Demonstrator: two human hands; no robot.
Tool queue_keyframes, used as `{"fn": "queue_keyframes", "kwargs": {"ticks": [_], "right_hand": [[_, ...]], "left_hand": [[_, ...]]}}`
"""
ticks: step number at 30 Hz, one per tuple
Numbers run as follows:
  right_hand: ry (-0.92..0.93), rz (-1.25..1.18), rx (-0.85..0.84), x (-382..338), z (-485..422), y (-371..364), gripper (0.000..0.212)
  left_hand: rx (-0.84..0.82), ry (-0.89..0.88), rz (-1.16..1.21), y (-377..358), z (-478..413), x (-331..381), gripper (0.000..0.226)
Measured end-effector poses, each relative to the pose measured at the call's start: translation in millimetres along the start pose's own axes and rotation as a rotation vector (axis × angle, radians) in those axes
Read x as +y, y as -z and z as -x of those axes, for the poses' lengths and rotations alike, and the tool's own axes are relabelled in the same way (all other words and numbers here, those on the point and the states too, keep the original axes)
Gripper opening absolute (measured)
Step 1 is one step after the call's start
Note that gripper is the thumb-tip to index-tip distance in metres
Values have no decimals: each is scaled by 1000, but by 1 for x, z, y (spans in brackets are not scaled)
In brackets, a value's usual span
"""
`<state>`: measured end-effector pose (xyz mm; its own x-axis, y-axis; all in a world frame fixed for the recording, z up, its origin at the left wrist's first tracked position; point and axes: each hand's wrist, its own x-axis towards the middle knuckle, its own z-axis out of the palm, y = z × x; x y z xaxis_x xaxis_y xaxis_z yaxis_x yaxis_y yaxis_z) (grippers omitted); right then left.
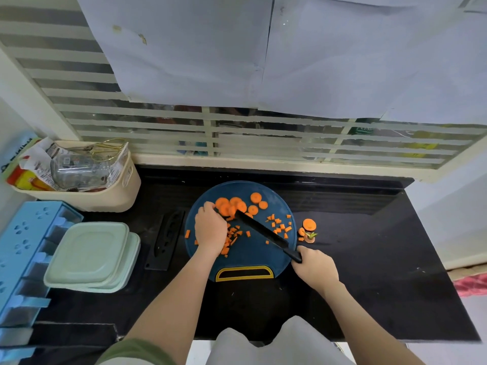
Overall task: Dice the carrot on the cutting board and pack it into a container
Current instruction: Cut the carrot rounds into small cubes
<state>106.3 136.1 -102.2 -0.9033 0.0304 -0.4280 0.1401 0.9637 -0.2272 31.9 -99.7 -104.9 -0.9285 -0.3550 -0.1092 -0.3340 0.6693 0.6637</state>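
A round blue cutting board (253, 248) with a yellow handle lies on the black counter. Orange carrot rounds (232, 205) sit at its far side and small carrot dice (280, 227) are scattered over the middle. My left hand (210, 231) presses down on carrot pieces at the board's left. My right hand (315, 267) grips the handle of a black knife (266, 231), whose blade slants across the board with its tip at the carrot rounds. Two pale green lidded containers (92, 256) are stacked at the left.
A few carrot slices and the stem end (308, 230) lie on the counter right of the board. A black knife sheath (164, 239) lies left of it. A cream basket (105, 198) with packets and a blue organizer (26, 259) stand at the left.
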Motion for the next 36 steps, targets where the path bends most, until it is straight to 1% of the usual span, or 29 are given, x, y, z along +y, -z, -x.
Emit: {"fn": "queue_keyframes", "kwargs": {"ticks": [1, 3, 5, 7, 9, 11, 13, 15, 17, 22, 23, 26, 32, 34, 36], "right_hand": [[-43, -64, 1, 3, 0, 0, 18], [-125, -211, 14, 7, -1, 2, 18], [-193, -346, 31, 8, -2, 2, 15], [-244, -474, 46, 9, -4, 2, 12], [-273, -572, 56, 10, -5, 2, 11], [-301, -648, 61, 16, -8, 4, 12], [-313, -698, 70, 23, -10, 6, 12], [-314, -734, 84, 30, -13, 6, 9], [-327, -772, 85, 35, -16, 4, 10], [-334, -843, 48, 41, -29, 1, 7], [-332, -844, 41, 42, -31, 1, 7], [-333, -848, 17, 42, -35, -1, 6], [-329, -905, 29, 34, -42, 1, 7], [-331, -920, 37, 30, -44, 1, 6], [-332, -929, 26, 25, -45, -3, 5]], "left_hand": [[-19, 12, -18, -3, 1, 1, 26], [-76, -31, -59, -10, 5, 5, 27], [-187, -164, -80, -19, 11, 14, 26], [-346, -324, -145, -31, 17, 26, 31], [-502, -399, -239, -44, 25, 40, 47], [-603, -425, -375, -62, 31, 53, 70], [-604, -489, -544, -78, 34, 62, 83], [-549, -558, -649, -92, 32, 67, 81], [-507, -604, -695, -104, 27, 70, 74], [-468, -743, -718, -119, 18, 72, 46], [-474, -763, -718, -119, 18, 70, 44], [-508, -789, -709, -114, 20, 60, 41], [-488, -883, -659, -94, 23, 29, 34], [-473, -852, -684, -86, 24, 22, 33], [-454, -784, -719, -78, 25, 14, 33]]}}
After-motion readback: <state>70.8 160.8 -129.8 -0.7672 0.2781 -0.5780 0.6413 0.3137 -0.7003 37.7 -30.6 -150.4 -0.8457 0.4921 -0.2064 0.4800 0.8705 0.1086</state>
